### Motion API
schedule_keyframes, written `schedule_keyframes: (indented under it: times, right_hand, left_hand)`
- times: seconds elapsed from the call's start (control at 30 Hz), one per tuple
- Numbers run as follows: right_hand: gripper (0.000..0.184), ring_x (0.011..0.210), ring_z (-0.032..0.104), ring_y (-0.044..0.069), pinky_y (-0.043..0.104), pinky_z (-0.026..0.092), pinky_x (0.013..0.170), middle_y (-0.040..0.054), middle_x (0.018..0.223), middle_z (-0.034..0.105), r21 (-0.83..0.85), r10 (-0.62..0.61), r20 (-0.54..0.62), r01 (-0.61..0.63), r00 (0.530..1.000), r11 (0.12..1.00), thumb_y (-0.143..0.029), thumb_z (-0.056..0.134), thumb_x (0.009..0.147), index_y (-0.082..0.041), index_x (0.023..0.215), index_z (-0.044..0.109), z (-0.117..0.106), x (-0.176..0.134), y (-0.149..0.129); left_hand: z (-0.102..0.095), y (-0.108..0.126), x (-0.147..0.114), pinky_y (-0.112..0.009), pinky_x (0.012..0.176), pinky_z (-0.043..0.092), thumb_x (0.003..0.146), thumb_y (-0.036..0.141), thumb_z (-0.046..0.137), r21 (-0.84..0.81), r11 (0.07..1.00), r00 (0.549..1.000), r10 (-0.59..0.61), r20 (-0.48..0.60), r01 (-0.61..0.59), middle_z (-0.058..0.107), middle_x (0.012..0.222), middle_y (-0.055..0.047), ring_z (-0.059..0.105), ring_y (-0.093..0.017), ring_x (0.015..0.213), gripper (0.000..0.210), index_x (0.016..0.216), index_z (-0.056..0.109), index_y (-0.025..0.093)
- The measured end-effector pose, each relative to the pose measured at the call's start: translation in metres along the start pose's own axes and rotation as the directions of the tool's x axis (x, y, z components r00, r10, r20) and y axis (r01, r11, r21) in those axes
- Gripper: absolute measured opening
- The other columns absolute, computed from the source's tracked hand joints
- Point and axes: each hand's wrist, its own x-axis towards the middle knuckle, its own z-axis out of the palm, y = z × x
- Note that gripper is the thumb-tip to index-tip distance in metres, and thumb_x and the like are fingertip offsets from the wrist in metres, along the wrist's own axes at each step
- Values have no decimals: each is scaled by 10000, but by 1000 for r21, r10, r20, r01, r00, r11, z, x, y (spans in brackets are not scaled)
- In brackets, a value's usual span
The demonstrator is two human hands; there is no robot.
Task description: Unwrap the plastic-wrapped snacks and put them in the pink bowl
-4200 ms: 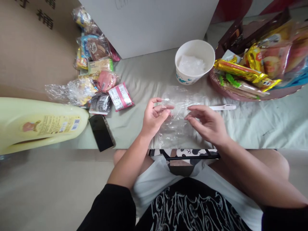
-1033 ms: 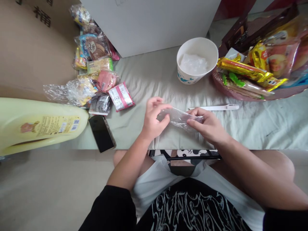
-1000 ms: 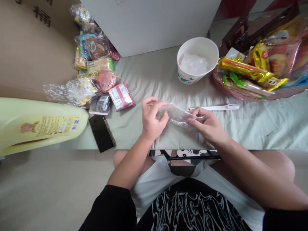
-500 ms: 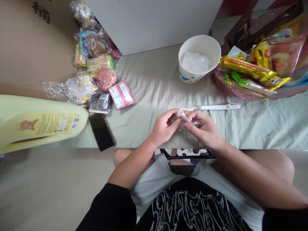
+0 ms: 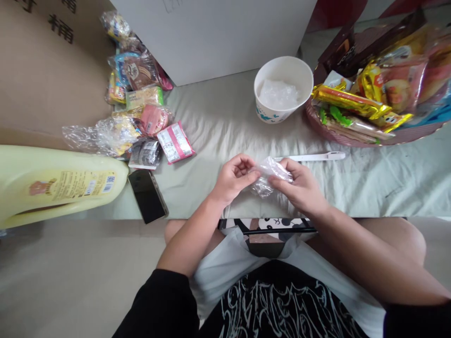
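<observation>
A crumpled piece of clear plastic film (image 5: pixel 268 171) is bunched between my two hands above the table's front edge. My left hand (image 5: pixel 234 178) pinches its left edge with thumb and index finger, the other fingers curled. On the other side, my right hand (image 5: pixel 301 188) grips the film between thumb and fingers. Just beyond the fingertips lies a slim knife with a white handle (image 5: pixel 326 156); part of its blade is hidden behind the film and right hand. A white paper tub (image 5: pixel 264 109) with crumpled clear plastic inside stands farther back.
At right sits a pink basket (image 5: pixel 347 136) heaped with packaged snacks. Wrapped snacks (image 5: pixel 151 119) are piled at left, near a black phone (image 5: pixel 148 196) and a yellow jug (image 5: pixel 63 183) on its side. A cardboard box (image 5: pixel 52 80) and a white box (image 5: pixel 218 37) stand behind.
The film is now spread wider and held higher in my fingers. My left hand has moved slightly left, away from the right. The whole view has shifted a little.
</observation>
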Motion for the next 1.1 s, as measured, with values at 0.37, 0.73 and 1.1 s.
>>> schedule_keyframes:
  times: [0.37, 0.73, 1.1]
  right_hand:
    - [267, 574, 334, 114, 297, 298, 595, -54, 606, 399, -59, -130, -234, 119, 963, 991, -280, 667, 765, -241, 654, 428, -5, 3, 1]
    - [416, 693, 507, 74, 313, 310, 654, -46, 663, 575, -841, -583, -191, 175, 790, 512, -52, 766, 763, -217, 609, 417, -38, 80, -101]
    - [202, 331, 370, -127, 269, -120, 516, -66, 551, 627, -713, -102, 61, 115, 993, 692, -107, 660, 643, 84, 676, 712, -52, 203, -94]
  left_hand:
    - [-9, 22, 4, -210, 557, 434, 719, 380, 671, -160, 977, 953, 93, -287, -143, 501, 586, 64, 521, -83, 540, 228, 802, 531, 220]
    - [-58, 62, 3, -227, 523, 428, 918, 465, 569, -457, 860, 930, 50, -364, -225, 386, 577, 40, 430, -92, 508, 350, 675, 531, 217]
    - [-68, 69, 6, -237, 526, 437, 980, 476, 457, -452, 857, 907, 40, -420, -247, 382, 580, 22, 420, -108, 524, 403, 678, 528, 220]
